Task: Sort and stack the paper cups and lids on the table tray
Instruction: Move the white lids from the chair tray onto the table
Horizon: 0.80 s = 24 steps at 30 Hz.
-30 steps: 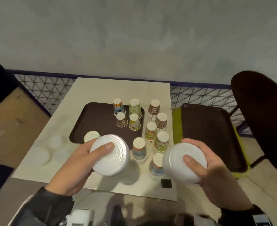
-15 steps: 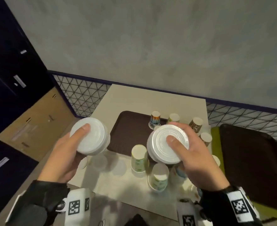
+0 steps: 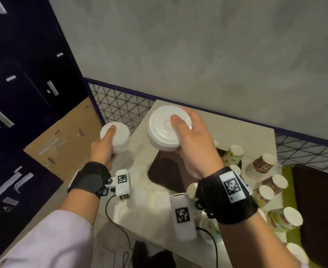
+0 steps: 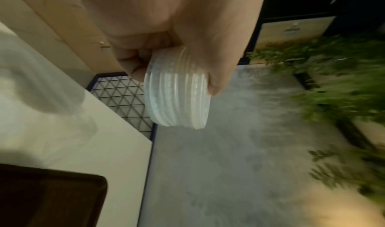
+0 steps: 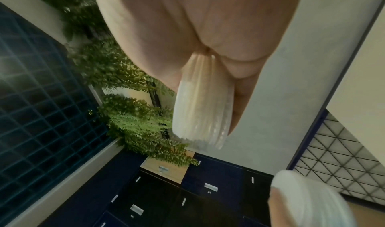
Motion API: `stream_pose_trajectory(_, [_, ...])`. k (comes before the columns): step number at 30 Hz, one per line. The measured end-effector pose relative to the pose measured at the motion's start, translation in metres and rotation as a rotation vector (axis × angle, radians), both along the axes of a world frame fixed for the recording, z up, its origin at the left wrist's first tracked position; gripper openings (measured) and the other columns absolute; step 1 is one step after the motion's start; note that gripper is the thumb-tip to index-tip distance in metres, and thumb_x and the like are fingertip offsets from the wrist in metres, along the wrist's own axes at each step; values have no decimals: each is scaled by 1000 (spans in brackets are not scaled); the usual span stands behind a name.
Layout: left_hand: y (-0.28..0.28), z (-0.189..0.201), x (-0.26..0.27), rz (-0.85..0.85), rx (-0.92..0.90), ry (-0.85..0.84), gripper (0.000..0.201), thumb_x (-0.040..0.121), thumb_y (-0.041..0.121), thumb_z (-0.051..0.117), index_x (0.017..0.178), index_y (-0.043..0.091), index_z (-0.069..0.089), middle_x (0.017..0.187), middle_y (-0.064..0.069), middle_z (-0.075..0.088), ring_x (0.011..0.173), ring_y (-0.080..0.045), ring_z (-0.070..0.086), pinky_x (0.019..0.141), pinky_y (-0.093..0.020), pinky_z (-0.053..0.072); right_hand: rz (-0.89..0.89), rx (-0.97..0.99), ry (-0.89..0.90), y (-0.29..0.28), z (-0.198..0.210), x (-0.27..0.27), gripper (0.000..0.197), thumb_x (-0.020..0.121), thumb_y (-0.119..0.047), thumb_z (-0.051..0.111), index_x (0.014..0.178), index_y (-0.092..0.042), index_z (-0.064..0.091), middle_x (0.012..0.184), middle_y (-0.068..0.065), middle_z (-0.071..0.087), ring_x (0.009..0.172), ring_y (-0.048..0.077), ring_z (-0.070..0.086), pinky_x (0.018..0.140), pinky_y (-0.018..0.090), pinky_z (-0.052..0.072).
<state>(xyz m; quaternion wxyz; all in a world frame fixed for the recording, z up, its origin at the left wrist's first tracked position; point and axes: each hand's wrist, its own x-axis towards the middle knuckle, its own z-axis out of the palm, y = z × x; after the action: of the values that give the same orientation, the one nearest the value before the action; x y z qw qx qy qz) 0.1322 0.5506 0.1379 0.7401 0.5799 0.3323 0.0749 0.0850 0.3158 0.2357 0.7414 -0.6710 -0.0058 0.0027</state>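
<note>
Both hands are up in the air over the surface (image 3: 236, 136). The left hand (image 3: 103, 149) grips a small stack of white lids (image 3: 118, 139), thumb on top, fingers curled underneath. The right hand (image 3: 194, 144) pinches a bigger lid stack (image 3: 163, 136) above the brown tray (image 3: 170, 176).

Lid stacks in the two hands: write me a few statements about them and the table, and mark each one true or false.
1. The left hand holds a stack of white lids. True.
2. The right hand is empty. False: it grips a bigger lid stack, thumb on top.
3. Both stacks rest on the brown tray. False: both are held up in the air above the table.
4. Patterned paper cups stand upside down on the right side of the table. True.
5. The two stacks touch each other. False: a clear gap separates them.
</note>
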Motion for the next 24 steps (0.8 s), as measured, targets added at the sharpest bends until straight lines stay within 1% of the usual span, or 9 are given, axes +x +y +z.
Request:
stream_pose_trajectory(3, [24, -39, 37, 14, -7, 64, 105, 59, 70, 83, 139, 9, 55, 118, -11, 72, 104, -31, 71, 94, -49, 60, 0, -33, -14, 39, -7, 26, 34, 92, -37, 61, 125, -32, 59, 121, 0, 67, 112, 22, 66, 99, 53, 54])
stream_pose_trajectory(6, [55, -85, 75, -8, -17, 126, 117, 45, 77, 84, 139, 13, 55, 119, -11, 71, 103, -33, 71, 92, -51, 60, -82, -13, 34, 79, -27, 56, 28, 87, -40, 62, 115, -42, 61, 120, -2, 67, 112, 20, 66, 99, 52, 54])
stream_pose_trajectory(11, [84, -125, 109, -95, -38, 192, 106, 44, 72, 88, 124, 8, 64, 115, -13, 73, 101, -35, 72, 87, -53, 62, -200, -43, 114, 121, -77, 96, 34, 85, -43, 61, 119, -40, 58, 120, -3, 65, 111, 18, 64, 100, 50, 54])
stream_pose_trajectory(13, [84, -127, 112, -172, 8, 197, 93, 51, 71, 85, 116, 7, 66, 117, -14, 72, 105, -37, 70, 88, -55, 62, -245, -65, 184, 128, -99, 110, 40, 79, -50, 61, 118, -43, 57, 121, -5, 63, 112, 19, 62, 98, 54, 54])
stream_pose_trajectory(15, [82, -129, 115, -264, 102, 240, 86, 64, 70, 79, 119, 6, 64, 116, -15, 70, 106, -38, 68, 89, -51, 61, -286, -92, 247, 129, -123, 125, 41, 74, -55, 60, 114, -48, 58, 123, -6, 62, 113, 20, 61, 98, 55, 54])
stream_pose_trajectory(17, [82, -139, 120, -326, 140, 278, 71, 81, 62, 75, 122, 5, 61, 116, -15, 67, 104, -36, 64, 81, -45, 60, -332, -139, 290, 126, -150, 140, 34, 83, -45, 63, 117, -43, 58, 124, -2, 61, 112, 21, 61, 100, 52, 53])
stream_pose_trajectory(19, [82, -154, 123, -410, 80, 312, 62, 88, 57, 74, 122, 7, 61, 117, -14, 67, 104, -35, 65, 75, -39, 58, -359, -215, 334, 121, -179, 152, 32, 93, -30, 62, 125, -32, 57, 129, 6, 59, 113, 24, 59, 103, 47, 51])
stream_pose_trajectory(21, [80, -164, 123, -511, 37, 342, 58, 87, 58, 74, 120, 10, 66, 115, -14, 72, 102, -31, 68, 77, -38, 58, -360, -298, 383, 117, -204, 162, 35, 97, -26, 60, 131, -26, 55, 134, 13, 55, 115, 28, 57, 105, 42, 49])
stream_pose_trajectory(24, [76, -181, 126, -596, 195, 355, 71, 75, 68, 75, 118, 12, 69, 112, -13, 75, 94, -23, 69, 81, -37, 57, -360, -352, 444, 115, -233, 174, 38, 98, -25, 57, 136, -21, 53, 135, 15, 54, 115, 31, 56, 101, 36, 46])
